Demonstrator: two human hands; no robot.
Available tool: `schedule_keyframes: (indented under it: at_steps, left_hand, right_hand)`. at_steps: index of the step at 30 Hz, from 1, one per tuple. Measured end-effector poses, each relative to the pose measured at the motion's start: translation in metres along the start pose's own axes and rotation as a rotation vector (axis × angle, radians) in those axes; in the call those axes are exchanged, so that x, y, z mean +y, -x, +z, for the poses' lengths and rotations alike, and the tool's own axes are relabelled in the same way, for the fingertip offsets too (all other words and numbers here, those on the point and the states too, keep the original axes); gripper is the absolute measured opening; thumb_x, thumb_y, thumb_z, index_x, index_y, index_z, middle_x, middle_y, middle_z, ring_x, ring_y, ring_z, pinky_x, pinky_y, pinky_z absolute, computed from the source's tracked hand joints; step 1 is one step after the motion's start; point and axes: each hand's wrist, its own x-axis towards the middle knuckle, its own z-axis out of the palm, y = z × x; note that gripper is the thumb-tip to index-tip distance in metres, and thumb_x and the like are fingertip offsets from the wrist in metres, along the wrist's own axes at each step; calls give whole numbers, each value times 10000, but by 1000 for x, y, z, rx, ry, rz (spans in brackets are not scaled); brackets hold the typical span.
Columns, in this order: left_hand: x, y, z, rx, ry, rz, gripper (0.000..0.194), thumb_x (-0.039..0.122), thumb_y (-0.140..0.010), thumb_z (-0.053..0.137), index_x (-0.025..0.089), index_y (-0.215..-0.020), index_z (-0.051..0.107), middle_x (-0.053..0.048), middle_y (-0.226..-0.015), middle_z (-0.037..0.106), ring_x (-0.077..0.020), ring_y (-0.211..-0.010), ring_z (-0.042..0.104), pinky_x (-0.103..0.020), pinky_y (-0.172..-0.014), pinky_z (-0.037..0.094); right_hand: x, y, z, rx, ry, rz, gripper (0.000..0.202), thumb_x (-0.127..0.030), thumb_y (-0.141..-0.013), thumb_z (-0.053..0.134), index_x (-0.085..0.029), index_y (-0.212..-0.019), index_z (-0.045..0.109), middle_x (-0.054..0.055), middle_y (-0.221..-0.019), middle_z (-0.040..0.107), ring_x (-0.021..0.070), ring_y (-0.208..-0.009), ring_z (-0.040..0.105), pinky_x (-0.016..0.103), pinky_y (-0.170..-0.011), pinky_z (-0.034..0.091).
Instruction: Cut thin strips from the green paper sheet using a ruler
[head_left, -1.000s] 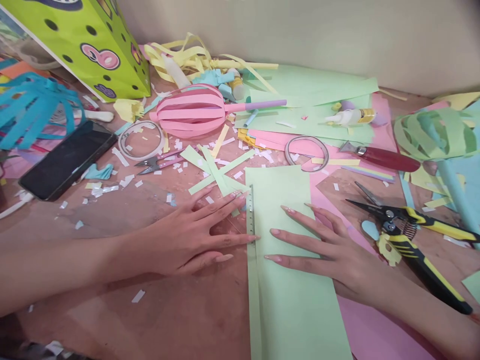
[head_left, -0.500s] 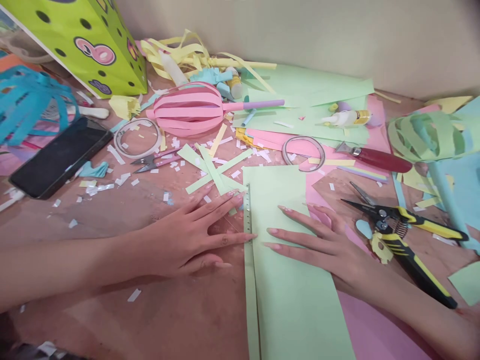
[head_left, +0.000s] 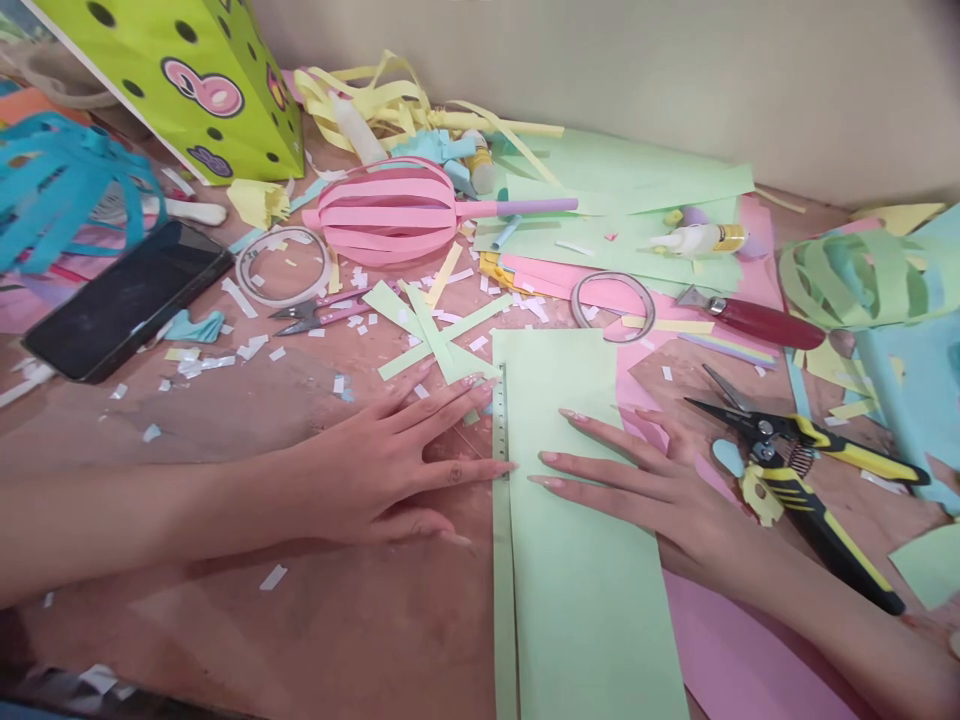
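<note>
A pale green sheet of paper (head_left: pixel 577 590) lies lengthwise before me, with a narrow strip (head_left: pixel 505 620) along its left side set off by a dark slit. Over that side lies a clear ruler (head_left: pixel 503 410) with small marks. My left hand (head_left: pixel 390 460) is open, fingers spread, its fingertips at the ruler and the sheet's left edge. Flat on the sheet rest the outstretched fingers of my right hand (head_left: pixel 637 475), which is also open. Several cut green strips (head_left: pixel 442 340) lie crossed beyond my left fingertips. Pink paper (head_left: pixel 742 650) shows under the sheet at the right.
Black-and-yellow snips (head_left: pixel 765 430) and a red-handled cutter (head_left: pixel 765 320) lie at right. Pink paper lantern (head_left: pixel 382 215), tape rolls (head_left: pixel 283 265), small thread snips (head_left: pixel 300 318) and glue bottle (head_left: pixel 697 240) sit at the back. At left are a phone (head_left: pixel 127 300) and green bag (head_left: pixel 202 90).
The whole view has shifted slightly. The near end of the green sheet has swung a little to the left, uncovering more pink paper. Both hands keep nearly the same pose.
</note>
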Motion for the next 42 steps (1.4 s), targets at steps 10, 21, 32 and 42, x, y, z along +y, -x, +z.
schedule_keyframes:
  at_steps: [10,21,32,42]
  left_hand:
    - [-1,-1,3,24,13,12,645,561,-1071,565,297,-1651,469,-263,-1739,317,-403,-1624,338,-677,-1299,227]
    - [-1,-2,8,55,30,11,627,584,-1044,608,290,-1594,547,-251,-1710,384,-439,-1576,413,-731,-1273,250]
    - [-1,-3,6,52,7,38,645,613,-1059,548,238,-1583,555,-353,-1643,415,-485,-1548,438,-770,-1184,363]
    - [-2,-1,9,30,20,7,647,610,-1034,604,274,-1585,557,-326,-1693,362,-480,-1590,362,-750,-1231,302]
  right_hand:
    - [8,-2,-4,120,15,70,677,34,-976,447,-396,-1477,592,-31,-1491,701,193,-1510,542,457,-1322,56]
    - [16,-7,-6,143,36,-2,673,91,-928,477,-361,-1396,648,-56,-1441,734,190,-1475,572,399,-1309,37]
    - [16,-16,-10,196,41,-17,531,29,-991,522,-321,-1370,651,-28,-1303,805,230,-1370,666,426,-1223,166]
    - [43,-56,-34,172,-205,-127,264,-120,-1021,612,-305,-1064,796,-37,-981,854,183,-1027,797,404,-1046,461]
